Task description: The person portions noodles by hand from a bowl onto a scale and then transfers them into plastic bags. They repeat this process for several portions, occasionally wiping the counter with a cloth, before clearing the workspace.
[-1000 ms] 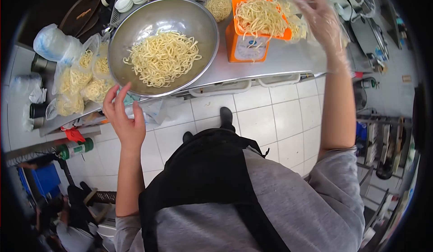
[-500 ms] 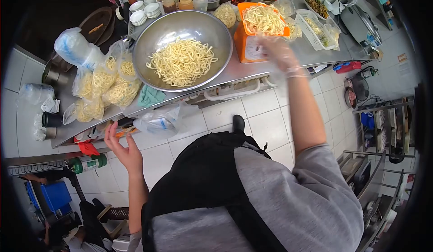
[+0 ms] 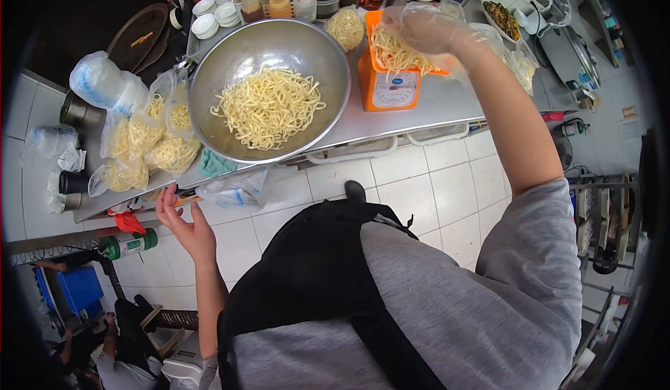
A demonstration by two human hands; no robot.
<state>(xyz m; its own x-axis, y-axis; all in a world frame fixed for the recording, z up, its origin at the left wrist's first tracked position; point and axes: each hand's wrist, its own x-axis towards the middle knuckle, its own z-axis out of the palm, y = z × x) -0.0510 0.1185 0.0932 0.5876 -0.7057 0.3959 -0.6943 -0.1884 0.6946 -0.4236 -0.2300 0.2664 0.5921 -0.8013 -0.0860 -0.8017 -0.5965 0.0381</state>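
The large round metal bowl is smooth and polished, and shines inside. The long steel desk under it has a duller, brushed sheen. To the right, the orange plastic kitchen scale looks smooth and slightly glossy. A thin, crinkled film of clear plastic gloves the right hand; the left hand is bare. The clear plastic bags of noodles at the left are shiny and wrinkled. The white floor tiles are glazed, and the near black cloth apron is matt.

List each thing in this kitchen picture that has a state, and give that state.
Large round steel bowl: partly filled with yellow noodles.
Orange kitchen scale: tray loaded with noodles.
Clear plastic bags: filled with noodles.
Right hand: gloved, on the scale's noodles; grip unclear.
Left hand: bare, open, empty.
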